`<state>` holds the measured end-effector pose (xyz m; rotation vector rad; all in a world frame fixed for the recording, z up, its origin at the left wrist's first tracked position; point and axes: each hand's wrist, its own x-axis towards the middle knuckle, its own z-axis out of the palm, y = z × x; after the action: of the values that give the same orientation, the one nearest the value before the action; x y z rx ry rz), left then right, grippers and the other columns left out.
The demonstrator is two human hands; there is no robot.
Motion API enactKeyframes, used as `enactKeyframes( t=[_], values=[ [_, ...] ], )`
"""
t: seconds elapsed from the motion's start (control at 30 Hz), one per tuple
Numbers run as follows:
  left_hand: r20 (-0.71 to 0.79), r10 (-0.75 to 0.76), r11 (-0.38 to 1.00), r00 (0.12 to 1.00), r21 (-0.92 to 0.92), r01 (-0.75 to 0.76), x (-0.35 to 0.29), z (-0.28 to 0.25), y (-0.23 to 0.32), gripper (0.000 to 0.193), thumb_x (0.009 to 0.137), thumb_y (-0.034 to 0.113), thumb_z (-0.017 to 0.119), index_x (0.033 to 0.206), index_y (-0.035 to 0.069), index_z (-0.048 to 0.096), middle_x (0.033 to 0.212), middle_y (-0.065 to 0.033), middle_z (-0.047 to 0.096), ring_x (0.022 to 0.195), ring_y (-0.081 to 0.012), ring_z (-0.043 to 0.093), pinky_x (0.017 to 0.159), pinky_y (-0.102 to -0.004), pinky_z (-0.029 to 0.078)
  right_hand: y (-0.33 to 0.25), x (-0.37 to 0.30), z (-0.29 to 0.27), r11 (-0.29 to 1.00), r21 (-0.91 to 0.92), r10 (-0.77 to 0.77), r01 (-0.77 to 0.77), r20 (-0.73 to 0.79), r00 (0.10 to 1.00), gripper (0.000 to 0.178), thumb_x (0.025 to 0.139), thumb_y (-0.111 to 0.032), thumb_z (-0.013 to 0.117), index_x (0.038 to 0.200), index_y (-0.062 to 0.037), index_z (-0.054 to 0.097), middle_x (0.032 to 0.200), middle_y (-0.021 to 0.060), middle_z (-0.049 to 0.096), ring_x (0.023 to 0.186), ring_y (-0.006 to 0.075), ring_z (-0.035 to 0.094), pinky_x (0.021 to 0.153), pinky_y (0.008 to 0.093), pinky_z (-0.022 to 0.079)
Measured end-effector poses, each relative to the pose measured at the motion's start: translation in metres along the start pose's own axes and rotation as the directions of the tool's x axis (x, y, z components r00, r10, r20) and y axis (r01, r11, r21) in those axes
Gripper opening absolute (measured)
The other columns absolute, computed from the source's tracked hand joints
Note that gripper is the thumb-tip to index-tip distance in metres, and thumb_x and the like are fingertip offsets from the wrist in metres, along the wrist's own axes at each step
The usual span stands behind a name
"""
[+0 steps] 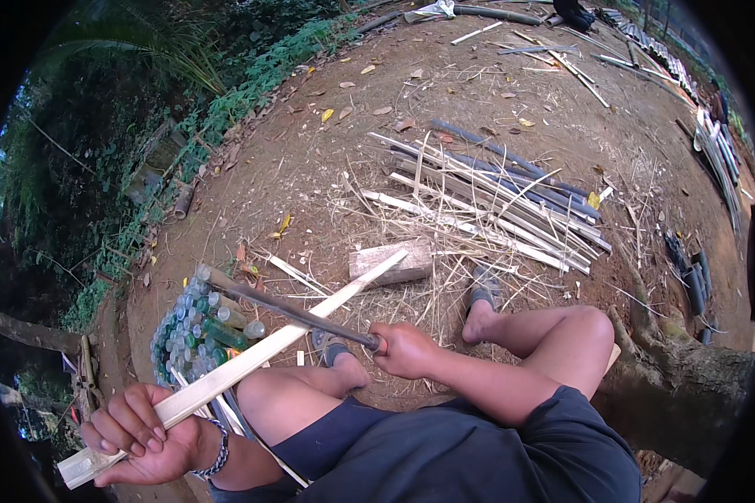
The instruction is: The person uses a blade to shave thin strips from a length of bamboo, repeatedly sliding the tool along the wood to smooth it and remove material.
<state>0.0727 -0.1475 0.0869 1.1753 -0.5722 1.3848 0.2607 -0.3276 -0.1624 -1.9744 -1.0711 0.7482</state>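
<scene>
My left hand [147, 432], with a braided band at its wrist, is closed around the near end of a pale bamboo strip [226, 375]. The strip slants up and to the right, its far end over a short wooden block [409, 267] on the ground. In my right hand [409, 350] is the handle of a machete [256, 297]. Its long dark blade points left and crosses the strip about midway. Whether the edge bites into the strip I cannot tell.
A pile of split bamboo strips [486, 205] lies beyond the block, among shavings. Plastic bottles [184, 335] are heaped left of my knees. A thick tree trunk [688, 381] stands close on my right. Dark tubes [695, 285] lie farther right, green plants [252, 92] at far left.
</scene>
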Motion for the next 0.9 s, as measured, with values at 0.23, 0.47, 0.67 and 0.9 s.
enactKeyframes(
  t=[0.23, 0.47, 0.67, 0.9],
  values=[
    [-0.088, 0.010, 0.999, 0.996, 0.040, -0.006, 0.005, -0.005, -0.012, 0.041, 0.085, 0.039, 0.071, 0.078, 0.012, 0.041, 0.054, 0.0057, 0.038, 0.042, -0.0037, 0.038, 0.041, -0.0155, 0.030, 0.018, 0.004, -0.001, 0.992, -0.003, 0.126, -0.127, -0.097, 0.987, 0.026, 0.078, -0.018, 0.060, 0.100, -0.0043, 0.057, 0.083, 0.0218, 0.065, 0.083, 0.0420, 0.064, 0.076, 0.0503, 0.050],
    [-0.052, -0.032, 0.998, 0.998, 0.058, 0.035, 0.009, 0.013, -0.016, 0.041, 0.084, 0.036, 0.073, 0.076, 0.014, 0.039, 0.053, 0.0060, 0.037, 0.041, -0.0026, 0.037, 0.041, -0.0150, 0.030, 0.072, 0.020, 0.007, 0.937, -0.045, 0.340, -0.346, -0.103, 0.935, 0.023, 0.086, -0.020, 0.057, 0.104, -0.0050, 0.058, 0.091, 0.0214, 0.066, 0.088, 0.0377, 0.065, 0.079, 0.0489, 0.051],
    [-0.052, -0.080, 0.996, 0.995, 0.044, 0.082, 0.011, 0.004, -0.012, 0.041, 0.080, 0.037, 0.076, 0.074, 0.011, 0.044, 0.056, 0.0056, 0.040, 0.041, -0.0036, 0.039, 0.042, -0.0168, 0.030, -0.004, 0.006, -0.012, 0.991, 0.002, 0.130, -0.131, 0.054, 0.990, 0.025, 0.087, -0.022, 0.056, 0.106, -0.0053, 0.059, 0.095, 0.0208, 0.066, 0.091, 0.0378, 0.064, 0.081, 0.0484, 0.051],
    [-0.101, -0.080, 0.996, 0.992, 0.030, 0.084, 0.021, -0.005, -0.016, 0.041, 0.077, 0.034, 0.078, 0.074, 0.011, 0.045, 0.056, 0.0056, 0.041, 0.041, -0.0044, 0.038, 0.042, -0.0173, 0.030, 0.071, 0.035, 0.006, 0.972, 0.023, 0.235, -0.234, -0.123, 0.964, 0.024, 0.078, -0.020, 0.061, 0.098, -0.0068, 0.056, 0.085, 0.0225, 0.065, 0.086, 0.0415, 0.063, 0.077, 0.0503, 0.050]
  ],
)
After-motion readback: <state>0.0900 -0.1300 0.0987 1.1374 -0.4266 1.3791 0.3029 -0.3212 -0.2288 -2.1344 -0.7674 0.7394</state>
